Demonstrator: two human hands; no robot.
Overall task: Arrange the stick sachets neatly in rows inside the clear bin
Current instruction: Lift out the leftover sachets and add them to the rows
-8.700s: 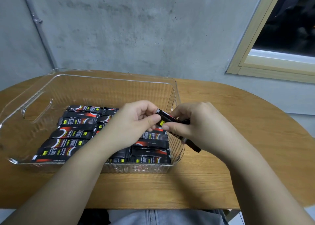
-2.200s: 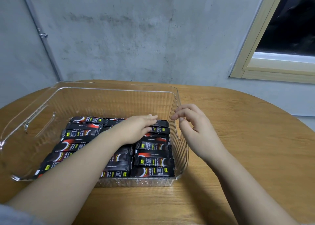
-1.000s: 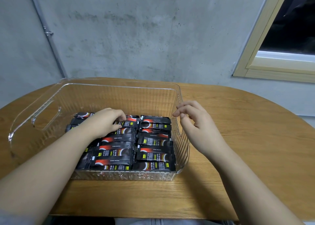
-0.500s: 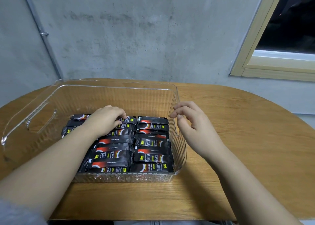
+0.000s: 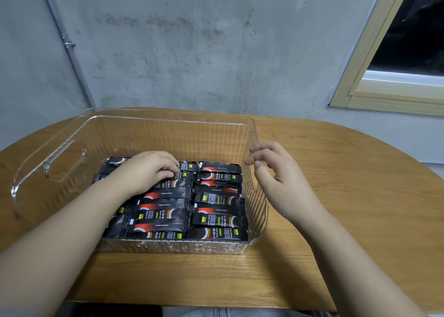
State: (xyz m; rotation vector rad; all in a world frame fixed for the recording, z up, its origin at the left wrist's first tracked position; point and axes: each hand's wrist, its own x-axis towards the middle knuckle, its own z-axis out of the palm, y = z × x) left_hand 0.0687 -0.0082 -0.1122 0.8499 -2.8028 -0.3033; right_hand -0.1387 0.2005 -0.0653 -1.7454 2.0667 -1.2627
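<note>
These stick sachets [image 5: 217, 197] look light, thin and a bit slick, so I'd guess they slide over each other easily; best nudged flat with fingertips or pinched at a sealed end. They're glossy black with red swooshes and yellow tags, lying in rows inside the clear bin [image 5: 260, 211] on the wooden table [image 5: 348, 196]. Left hand [image 5: 149, 170] rests curled on the far sachets, right hand [image 5: 276, 170] hovers loosely curled and empty by the bin's right wall.

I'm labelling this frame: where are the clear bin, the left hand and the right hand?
clear bin [image 5: 168, 120], head view, far rim.
left hand [image 5: 146, 170], head view, back of hand.
right hand [image 5: 281, 172], head view, back of hand.
</note>
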